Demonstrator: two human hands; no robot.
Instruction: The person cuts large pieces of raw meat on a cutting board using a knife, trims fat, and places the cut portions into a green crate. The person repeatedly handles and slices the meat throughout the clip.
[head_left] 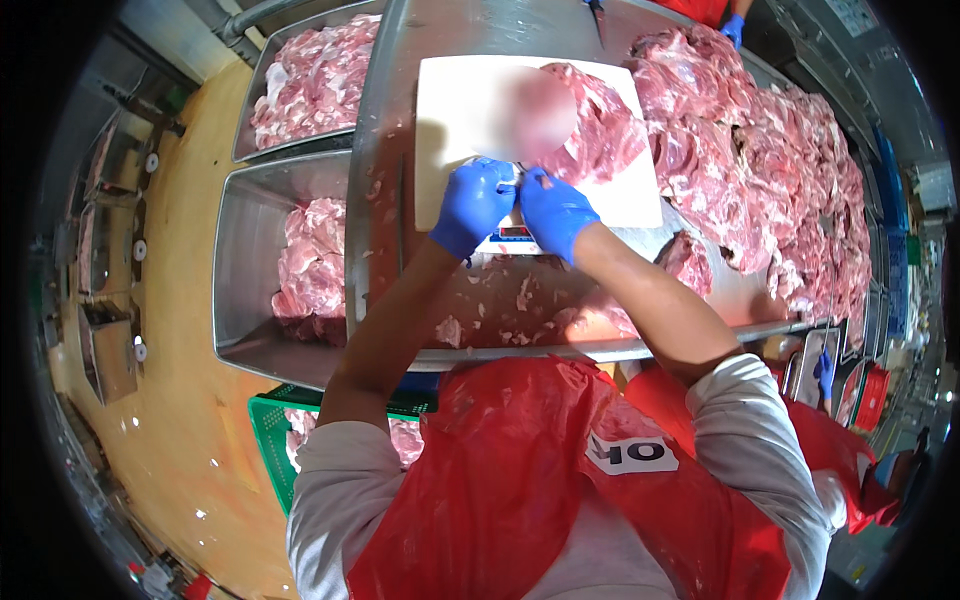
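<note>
Blue-gloved left hand [474, 208] and right hand [560, 214] curl over the near edge of the board [448, 115], whether gripping anything I can't tell, and I see the meat [606, 132] on it, far-right of both, right hand nearer, long axis blurred.

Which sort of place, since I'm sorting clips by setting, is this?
Probably a meat-processing room: a big heap of raw meat, metal tubs holding more, and a white cutting board.

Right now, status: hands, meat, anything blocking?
Left hand, right hand: close together over white board, grip unclear. Meat piece on board, partly blurred. Meat pile close at right.
</note>
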